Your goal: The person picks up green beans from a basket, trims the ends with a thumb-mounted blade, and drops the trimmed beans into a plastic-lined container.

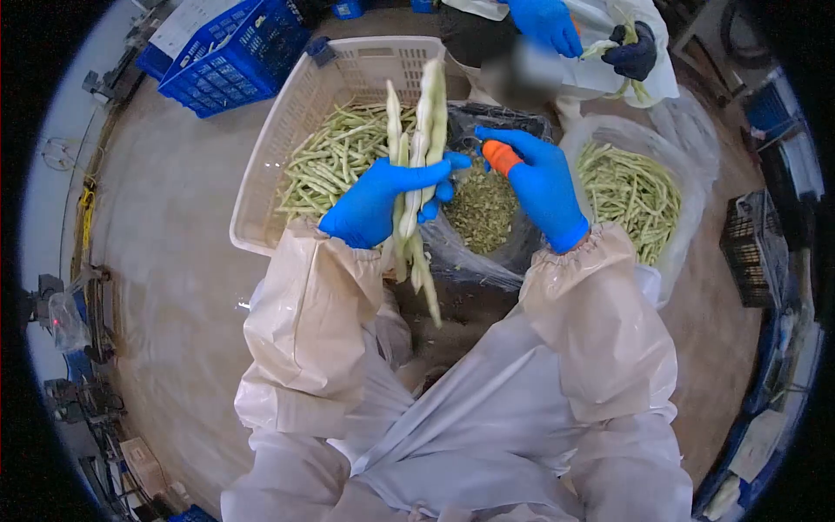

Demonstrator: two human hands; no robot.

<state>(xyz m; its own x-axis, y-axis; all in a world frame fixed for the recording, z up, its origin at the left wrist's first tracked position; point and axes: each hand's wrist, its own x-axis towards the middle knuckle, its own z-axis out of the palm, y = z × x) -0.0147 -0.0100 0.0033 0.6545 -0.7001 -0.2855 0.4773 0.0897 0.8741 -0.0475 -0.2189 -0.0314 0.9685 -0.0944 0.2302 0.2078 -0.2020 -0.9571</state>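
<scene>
My left hand [383, 198], in a blue glove, is wrapped round a bundle of long pale green bean pods [421, 130] that stick out above and below the fist. To its right, my right hand [539, 178], also gloved in blue, has its fingers closed round an orange thing [501, 157], perhaps a handle; any blade is not visible. Behind the left hand stands a white crate [280, 143] of bean pods. Between the hands, lower down, a dark plastic-lined container [452, 252] holds small green trimmings [480, 209].
On the right, a clear plastic bag [687, 226] holds more pods. A co-worker's gloved hands [587, 39] hold pods at the top right. Blue crates [235, 74] stand at the upper left, and a black crate [750, 252] stands at the far right.
</scene>
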